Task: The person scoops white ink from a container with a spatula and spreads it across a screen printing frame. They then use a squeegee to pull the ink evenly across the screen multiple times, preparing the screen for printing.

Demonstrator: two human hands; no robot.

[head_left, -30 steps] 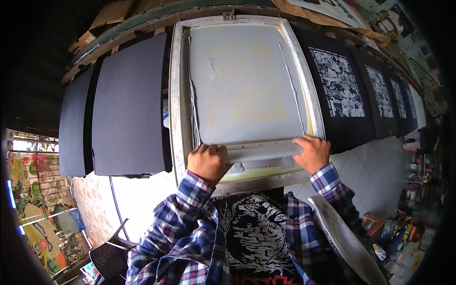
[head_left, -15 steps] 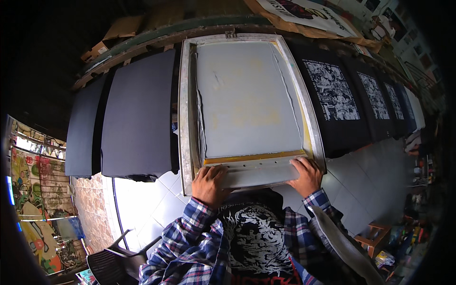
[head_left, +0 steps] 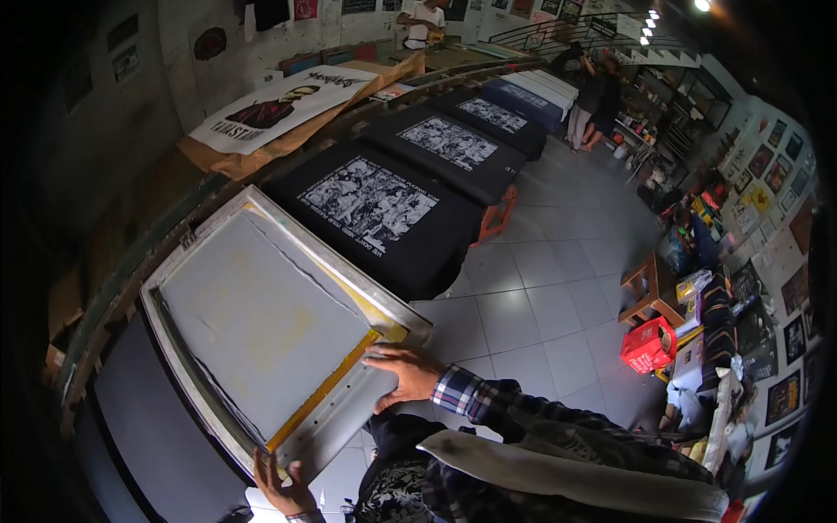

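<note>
A screen frame with pale grey mesh lies at lower left. Across its near end sits a metal squeegee with a yellow blade. My right hand grips its far right end, fingers somewhat spread along it. At the opposite end, low in the picture, my left hand holds on, its fingers partly separated. Beside the frame, a black shirt with a white print covers a board, and a plain dark board lies on the other side.
More printed shirts continue along the row. Behind it are a poster on brown paper and a worker in white. Two people stand at the far end. A wooden stool and red bag are at right.
The view has swung right along the row, bringing the workers and right wall into sight. Both hands remain at the squeegee, which stays at the frame's near end.
</note>
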